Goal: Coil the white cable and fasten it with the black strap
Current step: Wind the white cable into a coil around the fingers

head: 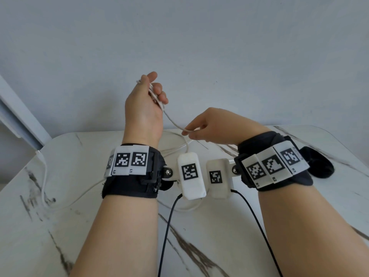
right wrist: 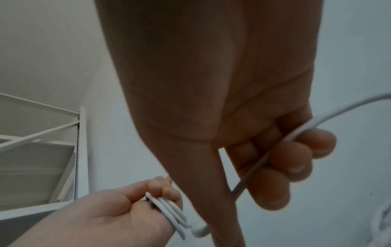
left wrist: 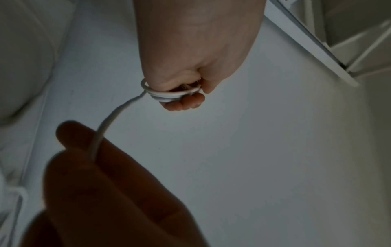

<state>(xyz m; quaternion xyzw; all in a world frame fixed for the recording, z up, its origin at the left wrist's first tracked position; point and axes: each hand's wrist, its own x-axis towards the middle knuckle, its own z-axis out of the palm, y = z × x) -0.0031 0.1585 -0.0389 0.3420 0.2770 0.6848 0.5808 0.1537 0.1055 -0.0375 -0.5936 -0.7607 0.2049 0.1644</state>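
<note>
The two forearms lay nearest the head camera, each banded by a black wrist strap carrying white marker tags, with a white camera housing projecting between the wrists. The left hand was raised upright above the marble table, palm turned toward the wearer, fingers curled over several loops of the white cable. The wrist views confirmed that grasp: the turns were wound round the fingers and pinned by the thumb. The right hand sat lower and to the right of that grip, held level, its fingertips pinching the same cable where it sagged down from the coil. In the right wrist view the cord ran across the curled right fingers.

Below the right hand's pinch the cable dropped behind the camera housing and trailed loose across the tabletop toward the left edge. Its far end could not be traced. A dark rounded object lay on the table just beyond the right wrist, partly hidden by the wristband; whether it was the fastening strap could not be told. The left wrist view was dim, and the right hand there appeared only as a blurred silhouette.
</note>
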